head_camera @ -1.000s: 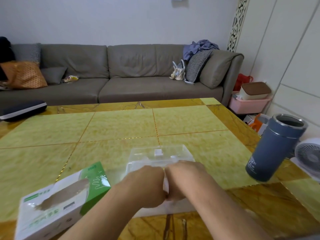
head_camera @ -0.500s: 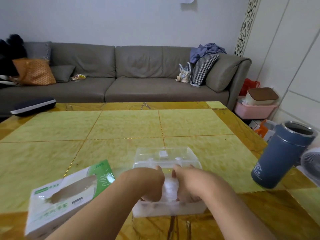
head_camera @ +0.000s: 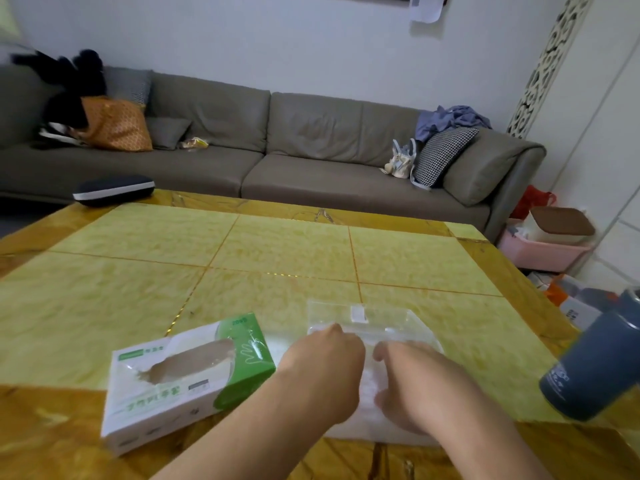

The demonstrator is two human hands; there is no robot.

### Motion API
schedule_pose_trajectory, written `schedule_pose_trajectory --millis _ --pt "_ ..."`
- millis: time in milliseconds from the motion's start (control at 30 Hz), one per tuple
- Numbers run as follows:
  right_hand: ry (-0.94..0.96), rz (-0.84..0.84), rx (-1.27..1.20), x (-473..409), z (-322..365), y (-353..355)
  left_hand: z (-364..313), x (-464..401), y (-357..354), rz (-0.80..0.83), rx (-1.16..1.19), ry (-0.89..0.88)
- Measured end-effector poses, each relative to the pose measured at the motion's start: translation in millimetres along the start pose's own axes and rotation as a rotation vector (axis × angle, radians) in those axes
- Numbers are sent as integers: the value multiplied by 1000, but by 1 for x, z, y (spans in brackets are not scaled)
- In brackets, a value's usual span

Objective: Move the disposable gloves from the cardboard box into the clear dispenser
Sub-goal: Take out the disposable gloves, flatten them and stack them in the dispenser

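Left grip (head_camera: pixel 323 370) and right grip (head_camera: pixel 412 386) side by side, fingers curled downward

One cardboard box (head_camera: pixel 188 379), one clear dispenser (head_camera: pixel 367 323), two hands (left hand (head_camera: pixel 322 372), right hand (head_camera: pixel 412 386)), one blue tumbler (head_camera: pixel 592 362).

We see a pale, evenly lit wall (head_camera: pixel 277 39) behind a long grey sofa (head_camera: pixel 284 161). On the sofa lie an orange bag (head_camera: pixel 116 125), a houndstooth cushion (head_camera: pixel 441 155) and a heap of blue cloth (head_camera: pixel 450 119). Our counter (head_camera: pixel 277 258) has yellow-green panels inside a golden-brown border, and a dark case (head_camera: pixel 112 190) lies at its far left corner. To the right stands a white carved screen (head_camera: pixel 550 60), with a pink bin (head_camera: pixel 540 252) on the floor below.
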State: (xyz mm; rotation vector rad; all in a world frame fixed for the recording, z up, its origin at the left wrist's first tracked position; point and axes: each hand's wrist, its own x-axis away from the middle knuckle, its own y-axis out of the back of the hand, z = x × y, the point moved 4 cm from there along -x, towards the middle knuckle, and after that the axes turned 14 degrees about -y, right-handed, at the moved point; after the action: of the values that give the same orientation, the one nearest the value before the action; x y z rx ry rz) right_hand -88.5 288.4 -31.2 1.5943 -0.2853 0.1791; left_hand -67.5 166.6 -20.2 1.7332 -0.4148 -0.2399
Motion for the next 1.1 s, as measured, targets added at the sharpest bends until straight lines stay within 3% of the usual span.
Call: schedule_pose_trajectory --millis 267,433,533,633,733,833,933,1000,1100 --pt "-117 168 -96 -23 -11 -11 0 -25 -23 148 120 185" --pt "-106 87 -173 -26 -17 -15 -6 -22 -16 180 135 148" --pt "-78 -72 -80 -16 -13 -9 -4 -2 -4 54 59 42" --pt "-32 -292 -65 7 -3 15 19 26 13 -280 45 -27" --pt "60 -462 -117 32 26 30 70 63 25 -467 59 166" --pt "340 -458 -189 56 70 21 124 97 18 -386 64 362" --pt "585 -261 -107 64 115 -11 143 108 -4 -113 70 358" --pt "609 -196 -43 62 139 -39 142 106 -17 53 21 328" --pt "588 -240 -26 47 152 -67 146 104 -26 92 8 349"
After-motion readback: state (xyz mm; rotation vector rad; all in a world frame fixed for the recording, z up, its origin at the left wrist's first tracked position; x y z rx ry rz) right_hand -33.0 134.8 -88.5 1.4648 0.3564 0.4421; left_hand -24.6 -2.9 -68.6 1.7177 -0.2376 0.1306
